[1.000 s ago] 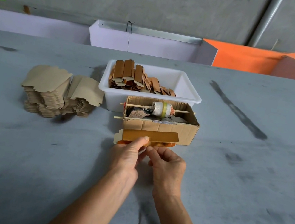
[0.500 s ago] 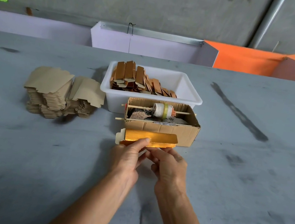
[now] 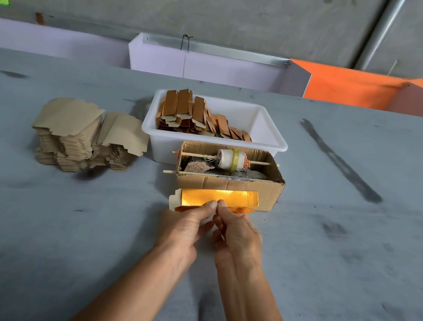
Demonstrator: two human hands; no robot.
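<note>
A long, flat carton blank [image 3: 214,201] with a glossy gold foil face is held just above the grey, scuffed table [image 3: 341,268], right in front of a small corrugated cardboard box [image 3: 269,196]. The blank catches the light and glows yellow-orange; a pale, unprinted tab juts from its left end.

Both hands pinch its near long edge at the middle. The left hand [image 3: 185,227] and the right hand [image 3: 239,239] sit close together, thumb tips almost touching on the foil, with the other fingers curled under the card.

The open-topped cardboard box holds a thin wooden stick laid across its width and threaded through a cloth-wrapped roller [image 3: 231,159] — frayed and banded with yellowish tape.

Behind it stands a smooth white plastic tub [image 3: 275,133] full of folded brown cartons [image 3: 198,117]. To the left lie two tall stacks of matt kraft blanks [image 3: 79,134] with notched edges.
</note>
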